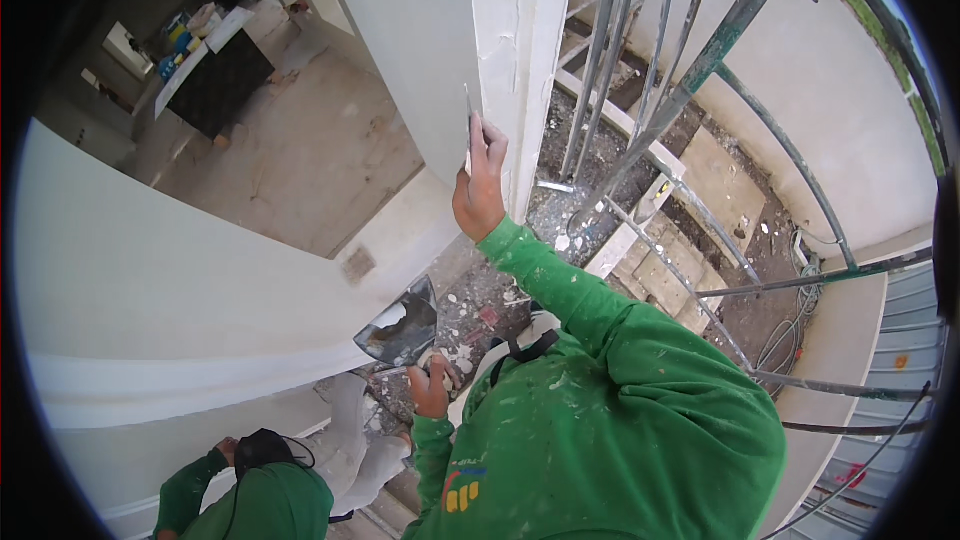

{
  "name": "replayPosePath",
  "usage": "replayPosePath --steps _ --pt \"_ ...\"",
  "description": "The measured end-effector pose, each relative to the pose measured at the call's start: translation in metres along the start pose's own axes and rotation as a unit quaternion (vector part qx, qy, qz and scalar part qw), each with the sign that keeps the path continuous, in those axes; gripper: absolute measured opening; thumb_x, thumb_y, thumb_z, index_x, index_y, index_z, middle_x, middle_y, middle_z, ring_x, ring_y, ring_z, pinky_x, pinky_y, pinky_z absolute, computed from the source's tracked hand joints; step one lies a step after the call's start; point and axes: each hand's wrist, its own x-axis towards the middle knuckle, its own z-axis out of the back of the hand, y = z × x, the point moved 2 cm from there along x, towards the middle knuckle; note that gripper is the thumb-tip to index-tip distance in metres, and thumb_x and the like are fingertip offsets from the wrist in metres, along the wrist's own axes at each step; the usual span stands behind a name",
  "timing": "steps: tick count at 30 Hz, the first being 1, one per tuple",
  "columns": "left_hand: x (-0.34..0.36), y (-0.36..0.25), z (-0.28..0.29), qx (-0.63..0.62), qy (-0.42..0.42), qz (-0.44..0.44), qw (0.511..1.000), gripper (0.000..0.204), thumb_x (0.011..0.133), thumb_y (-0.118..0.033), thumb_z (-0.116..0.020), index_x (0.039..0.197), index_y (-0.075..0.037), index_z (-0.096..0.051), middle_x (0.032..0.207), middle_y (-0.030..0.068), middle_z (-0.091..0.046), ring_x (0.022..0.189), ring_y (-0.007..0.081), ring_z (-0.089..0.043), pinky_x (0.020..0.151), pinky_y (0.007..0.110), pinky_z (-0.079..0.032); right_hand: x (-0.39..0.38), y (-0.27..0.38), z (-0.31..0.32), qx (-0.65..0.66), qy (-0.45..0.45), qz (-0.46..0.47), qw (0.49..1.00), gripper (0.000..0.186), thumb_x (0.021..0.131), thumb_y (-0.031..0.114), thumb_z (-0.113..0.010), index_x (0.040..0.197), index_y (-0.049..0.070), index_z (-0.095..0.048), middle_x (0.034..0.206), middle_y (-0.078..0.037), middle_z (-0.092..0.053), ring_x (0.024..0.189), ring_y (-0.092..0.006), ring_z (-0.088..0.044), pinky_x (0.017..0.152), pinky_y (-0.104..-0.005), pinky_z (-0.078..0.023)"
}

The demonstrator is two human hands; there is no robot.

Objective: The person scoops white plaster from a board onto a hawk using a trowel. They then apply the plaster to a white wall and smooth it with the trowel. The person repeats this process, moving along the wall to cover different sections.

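Observation:
My right hand [481,190] is raised to the edge of a white wall corner [500,50], its fingers closed round a putty knife [468,105]. The thin blade is seen nearly edge-on, pointing up along the wall face. Whether it touches the wall I cannot tell. Lower down and to the left, my left hand [430,390] is closed at the near side of a dark grey plaster pan [415,325]. A lump of white putty [388,316] lies in the pan. The part that the left fingers grip is mostly hidden.
A co-worker in a green shirt [275,500] is close by at lower left. Metal scaffold poles [690,90] stand to the right over rubble and boards [660,270]. Through an opening at upper left stands a dark table [215,80] with items on it.

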Motion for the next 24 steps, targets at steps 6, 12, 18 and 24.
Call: replayPosePath --steps 6,12,18,24 --pt "-0.011 -0.062 -0.032 -0.422 0.232 0.146 0.865 0.039 0.095 -0.034 -0.056 0.107 0.0 -0.041 0.072 0.008 -0.043 0.052 0.0179 -0.049 0.032 0.027 -0.041 -0.071 0.058 0.064 0.385 0.148 -0.26 0.873 0.044 0.097 0.012 -0.045 0.138 -0.005 -0.038 0.128 -0.02 -0.045 0.121 -0.0305 -0.045 0.107 -0.0401 -0.032" --pt "0.008 -0.084 -0.024 -0.448 0.342 0.185 0.805 0.046 0.095 -0.03 -0.056 0.127 -0.003 -0.036 0.074 0.0069 -0.045 0.056 0.017 -0.049 0.028 0.021 -0.034 -0.066 0.074 0.076 0.123 0.475 0.055 0.87 0.044 0.096 0.009 -0.045 0.139 -0.001 -0.041 0.129 -0.021 -0.045 0.124 -0.0329 -0.043 0.109 -0.0424 -0.03" --pt "0.032 -0.107 -0.016 0.31 0.028 -0.366 0.877 0.033 0.088 -0.006 -0.056 0.121 -0.004 -0.056 0.077 0.0128 -0.049 0.061 0.0269 -0.055 0.054 0.039 -0.045 -0.083 0.025 0.107 0.37 0.13 -0.525 0.755 0.028 0.096 0.009 -0.05 0.121 -0.001 -0.053 0.108 -0.011 -0.063 0.1 -0.0224 -0.062 0.091 -0.0357 -0.05" --pt "0.05 -0.051 -0.021 0.478 -0.008 -0.411 0.777 0.066 0.064 0.0 -0.059 0.129 -0.013 -0.057 0.079 0.0104 -0.048 0.058 0.0295 -0.052 0.046 0.04 -0.04 -0.08 0.084 0.094 0.427 0.269 -0.683 0.528 0.028 0.093 0.012 -0.057 0.118 0.002 -0.054 0.102 -0.006 -0.065 0.092 -0.0186 -0.066 0.077 -0.0371 -0.056"
